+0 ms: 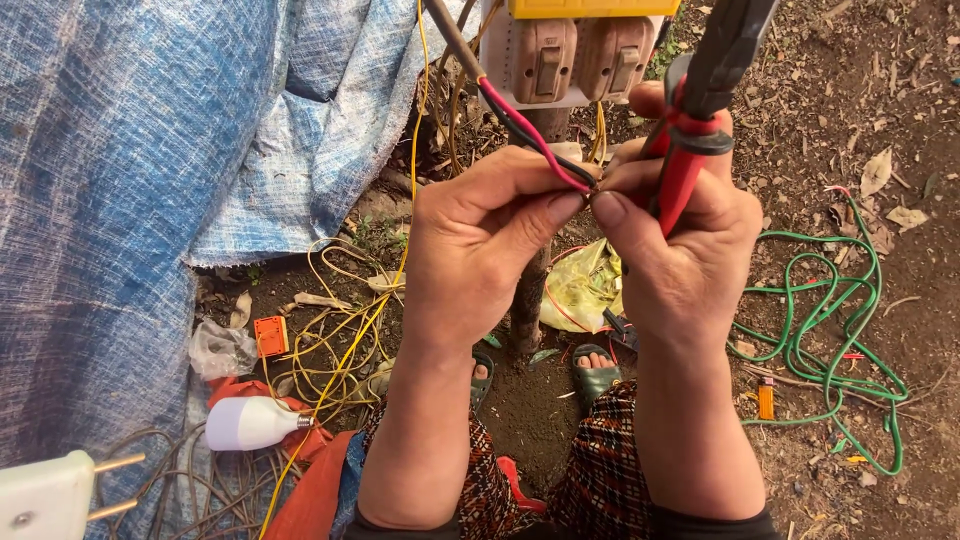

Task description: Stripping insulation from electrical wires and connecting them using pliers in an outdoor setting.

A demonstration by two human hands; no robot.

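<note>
Where the two hands are meeting, a red and black wire pair [530, 135] is coming down from the upper left, and its bare ends are disappearing between the thumbs, so the tips are hard to make out. The left hand [480, 245] is closing thumb and forefinger on the wires. The right hand [685, 255] is pinching at the same spot while its curled fingers are gripping red-handled pliers [690, 150] (their head is running out past the top edge). Just behind, a switch box [575, 55] is sitting on a wooden post [530, 290], its top cropped. Yellow wire [345, 345], a white bulb [250, 423] and a green cable [830, 330] are lying on the dirt; a blue tarp [130, 170] is hanging at the left.
</note>
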